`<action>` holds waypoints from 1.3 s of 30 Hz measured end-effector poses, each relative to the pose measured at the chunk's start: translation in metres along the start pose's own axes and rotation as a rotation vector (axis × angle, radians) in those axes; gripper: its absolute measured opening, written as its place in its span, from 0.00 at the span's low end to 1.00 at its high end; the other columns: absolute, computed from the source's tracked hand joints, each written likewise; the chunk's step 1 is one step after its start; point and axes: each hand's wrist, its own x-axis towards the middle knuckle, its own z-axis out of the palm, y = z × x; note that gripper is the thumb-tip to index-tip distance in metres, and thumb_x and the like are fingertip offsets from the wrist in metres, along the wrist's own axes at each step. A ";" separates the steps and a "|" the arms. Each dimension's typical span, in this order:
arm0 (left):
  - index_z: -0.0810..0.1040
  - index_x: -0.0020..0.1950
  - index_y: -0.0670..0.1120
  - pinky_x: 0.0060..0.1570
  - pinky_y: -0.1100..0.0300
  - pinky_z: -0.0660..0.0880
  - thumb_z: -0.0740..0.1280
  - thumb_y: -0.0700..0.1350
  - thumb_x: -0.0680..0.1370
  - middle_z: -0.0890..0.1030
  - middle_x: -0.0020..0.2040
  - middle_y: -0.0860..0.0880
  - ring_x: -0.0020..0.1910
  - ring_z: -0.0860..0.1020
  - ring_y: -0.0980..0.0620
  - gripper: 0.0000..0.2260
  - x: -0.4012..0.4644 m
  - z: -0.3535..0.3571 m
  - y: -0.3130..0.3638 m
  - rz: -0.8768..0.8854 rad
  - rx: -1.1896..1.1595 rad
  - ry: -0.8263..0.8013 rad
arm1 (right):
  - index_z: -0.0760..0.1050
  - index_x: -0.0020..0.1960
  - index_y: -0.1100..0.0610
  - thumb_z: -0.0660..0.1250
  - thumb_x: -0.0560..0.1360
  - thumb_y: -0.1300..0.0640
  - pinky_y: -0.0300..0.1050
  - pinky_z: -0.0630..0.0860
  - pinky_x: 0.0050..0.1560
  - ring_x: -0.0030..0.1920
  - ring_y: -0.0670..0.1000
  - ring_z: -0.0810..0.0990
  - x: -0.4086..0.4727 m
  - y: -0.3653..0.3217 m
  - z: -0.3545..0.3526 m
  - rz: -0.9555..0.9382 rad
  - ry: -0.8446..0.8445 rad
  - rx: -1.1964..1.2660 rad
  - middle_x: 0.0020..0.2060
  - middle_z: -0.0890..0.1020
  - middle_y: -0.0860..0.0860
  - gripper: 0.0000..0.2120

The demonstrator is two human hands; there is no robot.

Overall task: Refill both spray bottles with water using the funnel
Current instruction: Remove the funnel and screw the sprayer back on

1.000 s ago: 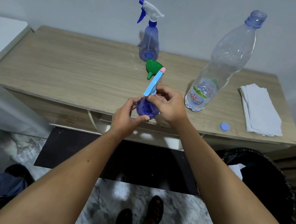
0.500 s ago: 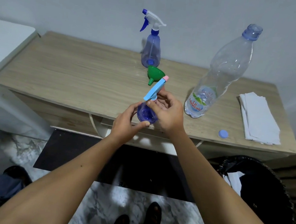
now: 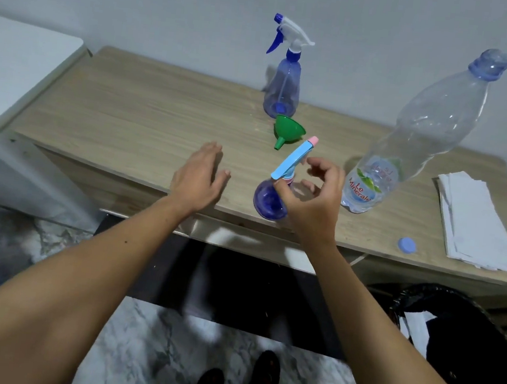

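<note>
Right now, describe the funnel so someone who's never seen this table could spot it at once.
On the wooden table, look mid-back, just in front of the tall spray bottle by the wall. The funnel lies tipped on its side there, the only green thing among blue and clear plastic.

Wide bare stretch of light wooden tabletop (image 3: 123, 109) on the left, while the green plastic funnel (image 3: 288, 130), tall clear plastic water bottle (image 3: 408, 139) and white-nozzled blue spray bottle (image 3: 282, 88) crowd the right.
</note>
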 end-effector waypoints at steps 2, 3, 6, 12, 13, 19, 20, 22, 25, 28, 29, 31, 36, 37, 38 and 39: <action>0.63 0.83 0.39 0.83 0.47 0.57 0.64 0.54 0.86 0.64 0.84 0.38 0.84 0.59 0.40 0.30 0.014 -0.003 -0.012 -0.027 0.079 -0.020 | 0.70 0.72 0.56 0.81 0.69 0.55 0.54 0.81 0.62 0.66 0.51 0.74 0.002 0.000 0.004 0.032 -0.053 0.059 0.67 0.72 0.52 0.35; 0.61 0.84 0.38 0.84 0.46 0.55 0.62 0.55 0.86 0.61 0.84 0.37 0.85 0.57 0.39 0.31 0.020 -0.003 -0.019 -0.034 0.123 -0.032 | 0.68 0.74 0.56 0.81 0.70 0.55 0.54 0.79 0.66 0.69 0.51 0.73 0.002 0.001 0.006 0.052 -0.086 0.100 0.69 0.71 0.52 0.37; 0.55 0.85 0.37 0.85 0.45 0.50 0.58 0.58 0.87 0.56 0.86 0.36 0.86 0.52 0.39 0.35 0.032 -0.003 -0.043 -0.039 0.222 -0.093 | 0.67 0.75 0.54 0.78 0.71 0.50 0.56 0.78 0.69 0.70 0.50 0.75 0.006 0.005 0.012 0.103 -0.162 0.156 0.68 0.73 0.49 0.37; 0.46 0.87 0.40 0.85 0.47 0.43 0.50 0.63 0.87 0.48 0.88 0.42 0.87 0.45 0.44 0.36 0.038 0.004 -0.063 -0.039 0.330 -0.152 | 0.68 0.76 0.57 0.73 0.78 0.51 0.59 0.81 0.59 0.57 0.57 0.83 0.011 0.016 0.030 0.120 -0.165 0.164 0.64 0.77 0.52 0.30; 0.46 0.87 0.41 0.85 0.47 0.43 0.49 0.62 0.87 0.48 0.88 0.42 0.87 0.45 0.45 0.36 0.038 0.005 -0.062 -0.043 0.336 -0.152 | 0.69 0.75 0.58 0.72 0.79 0.51 0.61 0.80 0.59 0.58 0.60 0.83 0.012 0.016 0.034 0.098 -0.170 0.158 0.64 0.77 0.52 0.28; 0.45 0.87 0.42 0.85 0.49 0.41 0.41 0.65 0.83 0.46 0.88 0.44 0.87 0.43 0.47 0.39 0.038 0.006 -0.064 -0.064 0.341 -0.153 | 0.71 0.73 0.63 0.71 0.79 0.49 0.59 0.83 0.53 0.41 0.55 0.86 0.018 0.003 0.052 0.263 -0.306 0.334 0.49 0.84 0.55 0.28; 0.45 0.87 0.42 0.85 0.49 0.41 0.41 0.65 0.83 0.46 0.88 0.44 0.87 0.44 0.47 0.39 0.039 0.006 -0.065 -0.064 0.336 -0.151 | 0.72 0.72 0.65 0.70 0.80 0.50 0.59 0.83 0.51 0.39 0.55 0.85 0.019 0.001 0.055 0.285 -0.343 0.347 0.45 0.83 0.53 0.27; 0.46 0.87 0.43 0.85 0.49 0.41 0.43 0.65 0.84 0.47 0.88 0.45 0.87 0.44 0.48 0.38 0.039 0.006 -0.065 -0.065 0.327 -0.143 | 0.73 0.71 0.65 0.69 0.82 0.52 0.61 0.84 0.49 0.38 0.55 0.85 0.019 0.000 0.059 0.317 -0.406 0.353 0.45 0.82 0.54 0.23; 0.46 0.88 0.43 0.85 0.50 0.41 0.47 0.62 0.86 0.48 0.88 0.45 0.87 0.44 0.49 0.35 0.040 0.006 -0.065 -0.068 0.315 -0.133 | 0.76 0.69 0.61 0.70 0.83 0.53 0.60 0.85 0.46 0.37 0.56 0.86 0.017 -0.001 0.064 0.369 -0.441 0.319 0.52 0.82 0.60 0.19; 0.47 0.88 0.44 0.85 0.50 0.41 0.48 0.62 0.87 0.48 0.88 0.46 0.87 0.44 0.49 0.34 0.040 0.006 -0.066 -0.068 0.305 -0.132 | 0.78 0.67 0.59 0.70 0.82 0.49 0.54 0.85 0.42 0.37 0.60 0.87 0.014 -0.002 0.068 0.402 -0.475 0.293 0.53 0.83 0.61 0.18; 0.47 0.88 0.44 0.85 0.50 0.41 0.48 0.62 0.87 0.48 0.88 0.46 0.87 0.44 0.50 0.34 0.040 0.006 -0.065 -0.069 0.302 -0.131 | 0.78 0.66 0.59 0.70 0.82 0.48 0.53 0.85 0.40 0.37 0.61 0.87 0.014 -0.002 0.069 0.421 -0.485 0.291 0.53 0.82 0.62 0.18; 0.47 0.88 0.44 0.85 0.50 0.41 0.49 0.62 0.87 0.48 0.88 0.46 0.87 0.44 0.50 0.34 0.039 0.006 -0.065 -0.070 0.294 -0.129 | 0.79 0.65 0.58 0.70 0.82 0.47 0.49 0.84 0.38 0.39 0.62 0.87 0.014 -0.003 0.072 0.445 -0.508 0.286 0.55 0.81 0.65 0.18; 0.48 0.88 0.44 0.85 0.51 0.40 0.50 0.61 0.87 0.48 0.88 0.47 0.87 0.43 0.51 0.34 0.039 0.005 -0.063 -0.077 0.287 -0.126 | 0.79 0.64 0.54 0.72 0.79 0.41 0.55 0.86 0.42 0.38 0.58 0.88 0.012 -0.004 0.078 0.458 -0.565 0.250 0.54 0.82 0.61 0.21; 0.48 0.88 0.44 0.84 0.51 0.40 0.50 0.61 0.87 0.48 0.88 0.47 0.87 0.43 0.51 0.34 0.039 0.005 -0.063 -0.078 0.288 -0.126 | 0.79 0.64 0.55 0.72 0.79 0.42 0.53 0.85 0.42 0.39 0.57 0.88 0.012 -0.004 0.077 0.467 -0.562 0.248 0.54 0.82 0.61 0.21; 0.48 0.88 0.44 0.84 0.51 0.40 0.50 0.61 0.87 0.48 0.88 0.47 0.87 0.43 0.51 0.34 0.039 0.005 -0.063 -0.078 0.290 -0.127 | 0.80 0.63 0.57 0.72 0.80 0.43 0.51 0.84 0.40 0.38 0.57 0.87 0.011 -0.004 0.077 0.479 -0.556 0.256 0.54 0.81 0.63 0.20; 0.48 0.88 0.44 0.84 0.51 0.40 0.50 0.61 0.87 0.48 0.88 0.46 0.87 0.43 0.51 0.34 0.039 0.005 -0.063 -0.078 0.293 -0.129 | 0.80 0.60 0.61 0.72 0.81 0.46 0.50 0.84 0.39 0.37 0.58 0.87 0.011 -0.004 0.076 0.492 -0.543 0.276 0.52 0.80 0.66 0.18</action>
